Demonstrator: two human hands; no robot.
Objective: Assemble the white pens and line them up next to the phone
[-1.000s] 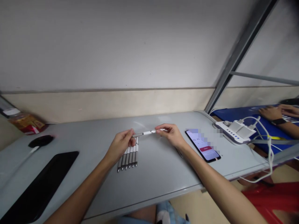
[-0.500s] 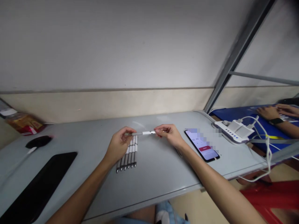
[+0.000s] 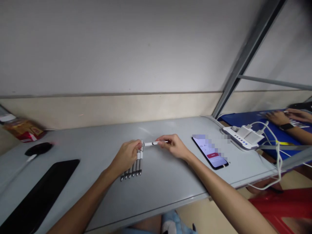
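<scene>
A white and grey pen (image 3: 148, 144) is stretched level between my hands, just above the table. My left hand (image 3: 126, 154) closes its fingers around the left end and hides that part. The thumb and fingers of my right hand (image 3: 173, 146) pinch the other end, where a thin tip pokes out to the right. Under my left hand lies a row of several similar pens (image 3: 136, 164), side by side with their silver tips toward me; the hand covers part of them.
On the grey table, a lit phone (image 3: 210, 152) and a power strip (image 3: 240, 139) with white cables lie at right. At left are a dark flat pad (image 3: 46, 191), a round black charger (image 3: 39, 149) and a jar (image 3: 23, 128). A co-worker's hands (image 3: 280, 118) rest over a blue table.
My left hand has closed further over its end of the pen, hiding the grey part. My right hand and the pen have shifted slightly left and down.
</scene>
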